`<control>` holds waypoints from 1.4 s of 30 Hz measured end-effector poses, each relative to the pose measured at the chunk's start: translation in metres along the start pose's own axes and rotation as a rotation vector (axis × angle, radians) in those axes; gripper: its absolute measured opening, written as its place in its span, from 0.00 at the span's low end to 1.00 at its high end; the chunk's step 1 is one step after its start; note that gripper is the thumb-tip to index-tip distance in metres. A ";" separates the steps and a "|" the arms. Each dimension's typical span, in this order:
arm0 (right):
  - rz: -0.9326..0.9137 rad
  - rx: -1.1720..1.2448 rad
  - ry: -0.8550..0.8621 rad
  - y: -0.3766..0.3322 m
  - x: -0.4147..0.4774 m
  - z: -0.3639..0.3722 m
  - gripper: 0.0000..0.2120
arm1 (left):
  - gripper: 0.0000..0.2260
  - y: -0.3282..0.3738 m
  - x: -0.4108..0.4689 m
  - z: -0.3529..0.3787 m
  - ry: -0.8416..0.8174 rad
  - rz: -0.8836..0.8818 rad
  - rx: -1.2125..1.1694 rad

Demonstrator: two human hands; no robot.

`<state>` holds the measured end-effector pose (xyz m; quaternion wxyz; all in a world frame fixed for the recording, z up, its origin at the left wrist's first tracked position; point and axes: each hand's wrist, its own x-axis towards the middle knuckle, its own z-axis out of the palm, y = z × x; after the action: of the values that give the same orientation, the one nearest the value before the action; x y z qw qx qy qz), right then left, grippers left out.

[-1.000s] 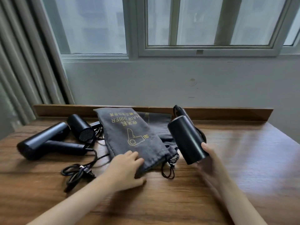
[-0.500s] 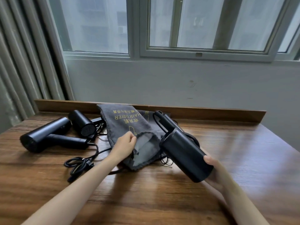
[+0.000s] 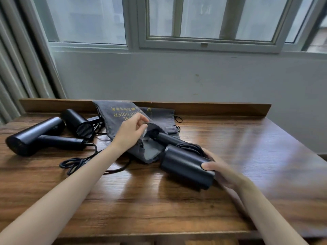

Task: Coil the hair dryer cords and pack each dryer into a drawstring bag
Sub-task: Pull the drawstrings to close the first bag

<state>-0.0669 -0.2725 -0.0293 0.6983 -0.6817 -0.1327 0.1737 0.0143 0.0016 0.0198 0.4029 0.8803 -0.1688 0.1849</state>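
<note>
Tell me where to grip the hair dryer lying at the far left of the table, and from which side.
Grip the handle of the hair dryer, from above on the near side: it lies flat, slim and bare there, while a second dryer crowds the far side.

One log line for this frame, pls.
step: bagging | left hand: pinches grey fabric drawstring bag mouth open | right hand: holds black cylindrical hair dryer, handle tip at bag mouth | pending: two other black dryers unbagged

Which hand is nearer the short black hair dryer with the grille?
Left. Left hand, pinching the grey cloth bag, is just right of that dryer; right hand grips another black dryer farther right.
</note>
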 end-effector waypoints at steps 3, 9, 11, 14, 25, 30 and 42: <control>0.021 -0.043 0.060 -0.001 0.004 0.002 0.37 | 0.09 0.011 -0.010 -0.002 -0.256 0.067 0.000; -0.030 -0.174 0.145 -0.008 0.019 0.029 0.31 | 0.13 0.035 -0.016 0.010 -0.339 0.108 -0.136; -0.047 -0.170 0.205 -0.006 0.023 0.036 0.29 | 0.13 0.039 -0.016 0.013 -0.340 0.112 -0.149; -0.059 -0.074 0.343 -0.004 0.026 0.037 0.31 | 0.14 0.031 -0.021 0.009 -0.302 0.106 -0.074; 0.004 0.035 0.464 -0.006 0.059 0.078 0.30 | 0.14 0.062 -0.015 0.027 -0.317 0.051 -0.248; -0.039 0.317 0.588 -0.001 0.078 0.090 0.13 | 0.14 0.049 -0.025 0.012 -0.318 -0.047 -0.358; -0.137 -0.718 0.457 0.000 0.086 0.074 0.16 | 0.12 0.014 -0.049 0.003 -0.135 0.102 0.004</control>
<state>-0.0201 -0.1691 -0.0316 0.4381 -0.8920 -0.0716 -0.0856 -0.0344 -0.0023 0.0039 0.3788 0.8819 -0.2397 0.1460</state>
